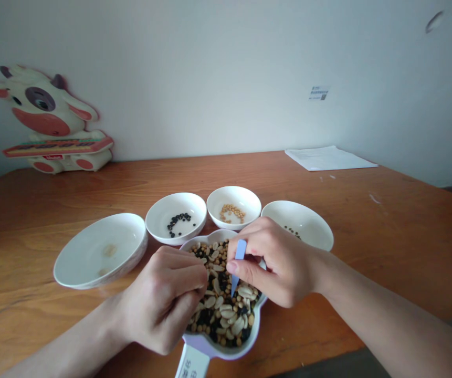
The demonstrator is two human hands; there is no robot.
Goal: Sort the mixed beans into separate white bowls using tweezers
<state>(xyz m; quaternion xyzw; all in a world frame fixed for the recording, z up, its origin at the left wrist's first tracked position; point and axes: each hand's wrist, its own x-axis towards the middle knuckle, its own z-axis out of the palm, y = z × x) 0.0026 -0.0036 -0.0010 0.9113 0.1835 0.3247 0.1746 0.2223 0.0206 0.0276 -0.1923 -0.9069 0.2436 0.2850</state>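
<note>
A lilac-rimmed pan-shaped tray (255, 331) with a scalloped edge and white handle is filled with mixed peanuts, yellow beans and black beans. My left hand (166, 299) is closed over its left side, fingers curled; whatever they hold, if anything, is hidden. Above the right side, my right hand (276, 262) pinches a small flat blue pointed plastic stick (240, 249) between thumb and fingers. The stick's tip points down among the beans and peanuts. Behind the tray stand a white bowl with black beans (176, 218) and another with yellow beans (233, 207).
At right, a white bowl (312, 226) with a few small dark grains is partly behind my right hand. A larger white bowl (80, 257) stands left. A toy cow with a keyboard (60, 126) and paper sheets (328, 158) are at the back of the wooden table (407, 247).
</note>
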